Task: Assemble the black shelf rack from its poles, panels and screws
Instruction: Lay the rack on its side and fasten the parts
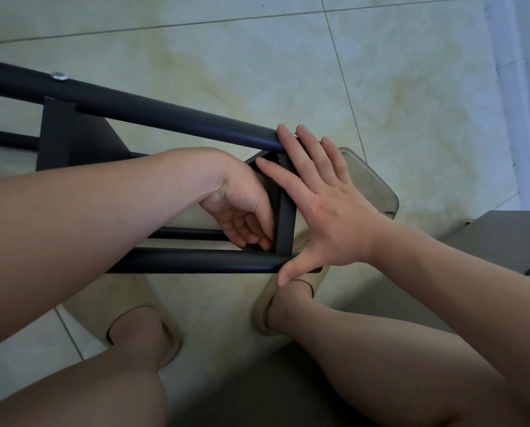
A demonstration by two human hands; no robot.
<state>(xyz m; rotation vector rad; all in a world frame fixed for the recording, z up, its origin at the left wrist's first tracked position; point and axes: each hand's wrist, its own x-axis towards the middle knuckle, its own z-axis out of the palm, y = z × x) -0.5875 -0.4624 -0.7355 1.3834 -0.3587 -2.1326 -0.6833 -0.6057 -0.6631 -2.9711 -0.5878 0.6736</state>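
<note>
Shelf rack (152, 117) lies on its side on the tiled floor (288, 66), part-built, with the open end toward the person.

- Upper pole (180, 120) runs from the left edge down-right and ends at the right hand. A silver screw (58, 77) sits in it near the left.
- Lower pole (202, 264) runs about level. A third pole (193, 234) shows just above it, behind the left forearm.
- End panel (286, 212) is seen edge-on between the upper and lower pole ends. A second panel (63, 134) sits further left along the poles.

Right hand (328, 204) is flat and spread against the rack's end, fingers (288, 143) straight and gripping nothing. The middle fingertip touches the upper pole's end. The index finger crosses the end panel's top corner. The thumb tip rests at the lower pole's end.

Left hand (242, 208) reaches inside the frame from the left, wrist bent down. Its fingers (248, 234) curl toward the inner face of the end panel, just above the lower pole. Cannot tell if they pinch anything, as the fingertips are in shadow against the black metal.

So the end panel sits between the two hands, right palm outside and left fingers inside.

Also in view:
- A clear grey plastic container (373, 186) on the floor behind the right hand.
- A dark grey slab (504, 238) at the right edge.
- Beige slippers (265, 303) on both feet.
</note>
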